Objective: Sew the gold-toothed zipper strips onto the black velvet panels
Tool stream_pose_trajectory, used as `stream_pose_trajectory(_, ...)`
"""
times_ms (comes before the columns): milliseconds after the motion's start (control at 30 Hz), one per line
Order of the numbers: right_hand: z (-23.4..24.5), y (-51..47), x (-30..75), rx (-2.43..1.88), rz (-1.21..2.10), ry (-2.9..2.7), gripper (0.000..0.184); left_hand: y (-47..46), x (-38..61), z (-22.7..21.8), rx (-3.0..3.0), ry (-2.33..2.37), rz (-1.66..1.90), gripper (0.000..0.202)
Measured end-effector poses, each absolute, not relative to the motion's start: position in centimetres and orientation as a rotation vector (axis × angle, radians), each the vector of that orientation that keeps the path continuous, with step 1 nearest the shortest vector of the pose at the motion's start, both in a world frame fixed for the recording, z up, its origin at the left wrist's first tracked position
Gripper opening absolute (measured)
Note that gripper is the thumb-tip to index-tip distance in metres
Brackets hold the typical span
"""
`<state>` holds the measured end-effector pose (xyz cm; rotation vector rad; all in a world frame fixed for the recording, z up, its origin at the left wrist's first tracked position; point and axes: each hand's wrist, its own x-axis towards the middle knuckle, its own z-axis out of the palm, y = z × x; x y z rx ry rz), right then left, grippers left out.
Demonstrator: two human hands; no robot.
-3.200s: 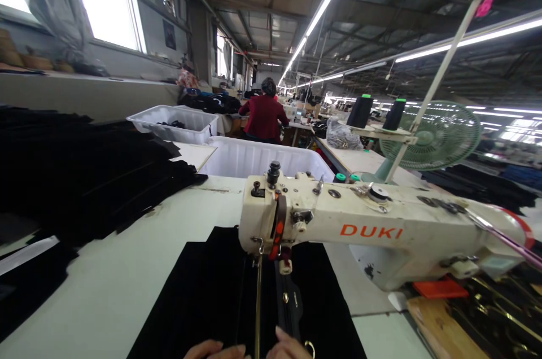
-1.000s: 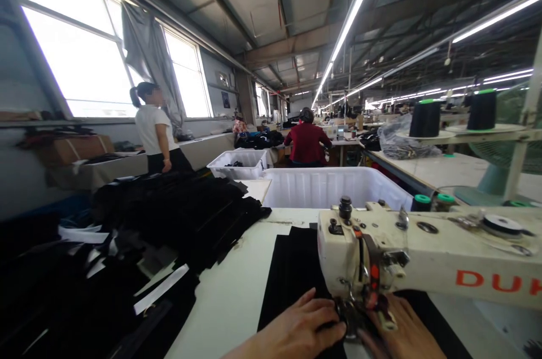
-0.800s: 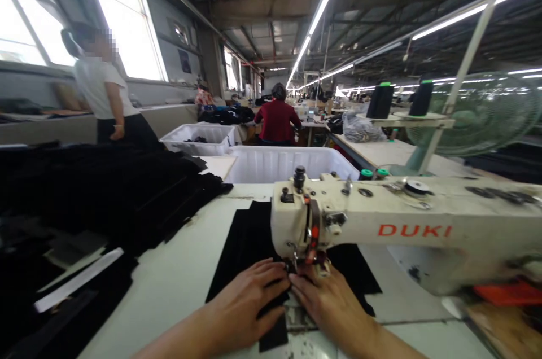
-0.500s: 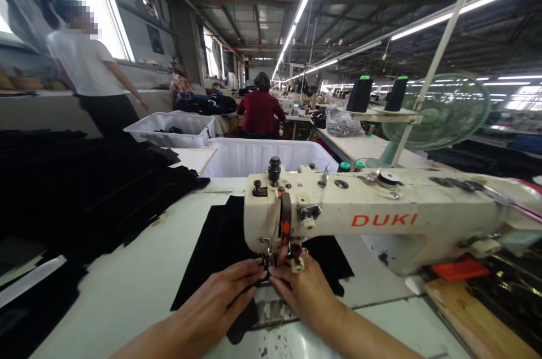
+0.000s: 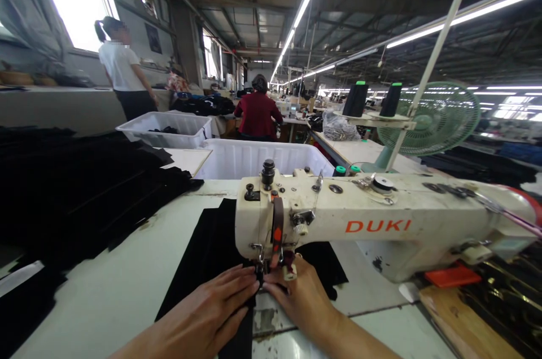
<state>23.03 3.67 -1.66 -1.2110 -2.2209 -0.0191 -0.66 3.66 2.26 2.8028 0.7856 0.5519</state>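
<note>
A piece of black fabric (image 5: 201, 252) lies under the head of a white sewing machine (image 5: 322, 215) marked DUKI. My left hand (image 5: 203, 305) rests on the fabric left of the needle, its fingers stretched out and lying flat, the fingertips close to the presser foot (image 5: 260, 271). On the other side, my right hand (image 5: 302, 294) has thumb and forefinger closed on the fabric's edge beside the foot; its other fingers are partly hidden behind the machine head. One part of the fabric hangs toward me under my left hand, and another shows beyond my right hand.
Black fabric pieces (image 5: 84, 189) are heaped on the left of the table. White plastic bins (image 5: 266, 157) stand behind the machine. Thread cones (image 5: 355, 99) and a green fan (image 5: 436, 116) are at the right. A person in red (image 5: 258, 113) sits ahead; another in white (image 5: 122, 68) stands left.
More of the black fabric shows on the near side, below my left hand. Both hands stay by the presser foot. The person in white is farther off and more to the right; the view has shifted slightly.
</note>
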Motion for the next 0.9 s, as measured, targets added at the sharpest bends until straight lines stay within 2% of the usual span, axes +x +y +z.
stream_pose_trajectory(300,-2.0,3.9,22.9,-1.111,-0.074,-2.238,0.017,4.3,-0.5,1.6,2.817,0.786,0.608,0.066)
stream_pose_trajectory(600,-1.6,3.8,23.1,-1.067,-0.062,-2.201,0.021,5.1,-0.7,0.8,2.879,0.793,0.560,0.052)
stream_pose_trajectory(733,-1.6,3.6,23.1,-1.079,-0.047,-2.156,0.017,5.0,-0.7,0.7,2.878,0.809,0.576,0.048)
stream_pose_trajectory(900,-1.5,3.6,23.2,-1.067,-0.063,-2.206,0.025,4.5,-0.6,1.6,2.862,0.824,0.513,0.046)
